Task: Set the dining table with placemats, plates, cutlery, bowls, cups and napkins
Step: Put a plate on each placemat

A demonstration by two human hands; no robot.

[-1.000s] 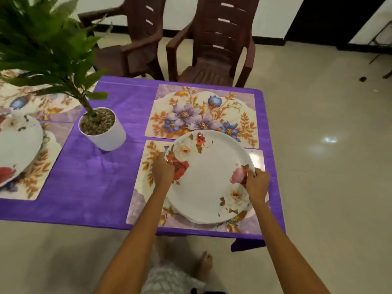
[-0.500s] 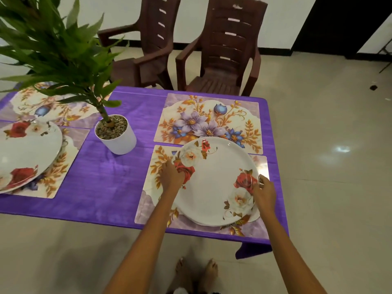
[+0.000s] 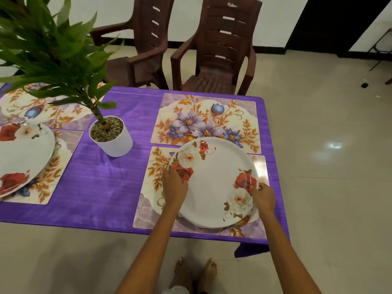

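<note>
Right now the left hand [image 3: 174, 185] is gripping the left rim of the floral plate [image 3: 214, 183], fingers curled over its edge, while the right hand [image 3: 263, 197] is pinching the right rim. That plate is lying on the near placemat [image 3: 148, 209], overlapping its far edge. Just beyond, a second placemat [image 3: 206, 122] is lying bare on the purple surface [image 3: 95, 187]. Further left, a white potted plant [image 3: 110, 135] is standing, and another plate [image 3: 23, 158] is resting on a placemat at the left edge.
</note>
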